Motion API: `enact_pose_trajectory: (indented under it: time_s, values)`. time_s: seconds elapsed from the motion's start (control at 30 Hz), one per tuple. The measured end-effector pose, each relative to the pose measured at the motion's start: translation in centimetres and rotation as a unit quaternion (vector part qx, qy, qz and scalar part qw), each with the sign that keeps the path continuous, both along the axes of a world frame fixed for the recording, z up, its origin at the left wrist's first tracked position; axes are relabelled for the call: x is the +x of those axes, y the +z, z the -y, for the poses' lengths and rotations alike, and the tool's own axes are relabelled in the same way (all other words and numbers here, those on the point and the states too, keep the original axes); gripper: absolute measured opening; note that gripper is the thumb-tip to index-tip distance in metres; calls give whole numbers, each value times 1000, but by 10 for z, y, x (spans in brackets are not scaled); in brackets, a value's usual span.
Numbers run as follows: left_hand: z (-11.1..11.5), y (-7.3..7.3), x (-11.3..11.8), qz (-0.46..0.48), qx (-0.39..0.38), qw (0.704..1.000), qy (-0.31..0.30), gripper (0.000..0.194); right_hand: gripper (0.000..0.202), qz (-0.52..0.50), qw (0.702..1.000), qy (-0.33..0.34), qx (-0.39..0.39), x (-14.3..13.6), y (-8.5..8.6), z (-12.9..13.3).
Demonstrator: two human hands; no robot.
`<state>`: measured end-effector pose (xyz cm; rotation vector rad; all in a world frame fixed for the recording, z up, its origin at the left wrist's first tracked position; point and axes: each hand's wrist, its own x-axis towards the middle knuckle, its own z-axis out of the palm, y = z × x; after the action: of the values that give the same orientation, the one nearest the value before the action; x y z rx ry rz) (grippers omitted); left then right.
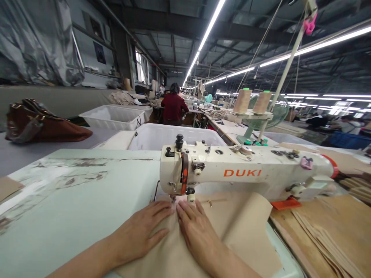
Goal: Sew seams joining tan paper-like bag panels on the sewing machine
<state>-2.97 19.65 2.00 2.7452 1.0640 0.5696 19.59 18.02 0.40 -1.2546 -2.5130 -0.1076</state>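
A large beige fabric piece [246,227] lies on the pale green table [87,208] under a white sewing machine [214,170] marked in orange letters. My left hand [142,229] rests on the fabric just left of the needle area, fingers stretched forward and thumb apart. On the other side, my right hand [197,231] lies flat on the same fabric, its fingertips close to the presser foot. The fabric bulges up and curls to the right, beneath the machine arm. A small gold-coloured metal piece [210,203] sits on it. The needle itself is too small to make out.
Two beige thread cones [242,101] stand behind the machine. White bins [113,117] are beyond the table, and a brown bag [43,123] lies at the left. Stacked beige strips [324,243] are at the right. A person in dark red [174,106] sits farther back.
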Motion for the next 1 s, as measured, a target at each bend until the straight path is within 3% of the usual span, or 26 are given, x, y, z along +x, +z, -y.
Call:
enact_pose_trajectory:
  time_s: [0.3, 0.47, 0.63, 0.8, 1.0]
  values:
    - [-12, -14, -12, 6, 28, 1000, -4, 53, 47, -5, 997, -32, 73, -16, -22, 0]
    - [-17, -10, -16, -29, 45, 998, -22, 55, 45, -26, 993, -57, 101, -22, -39, -7]
    - [-19, -2, -17, -50, 42, 997, -30, 56, 48, -40, 994, -41, 94, -19, -37, -14]
    - [-20, 0, -16, -8, 55, 998, -40, 59, 40, -38, 990, -47, 127, -20, -37, -16]
    - [-22, 8, -13, -19, -4, 999, -45, 60, 38, -17, 991, -60, 115, -22, -35, -17]
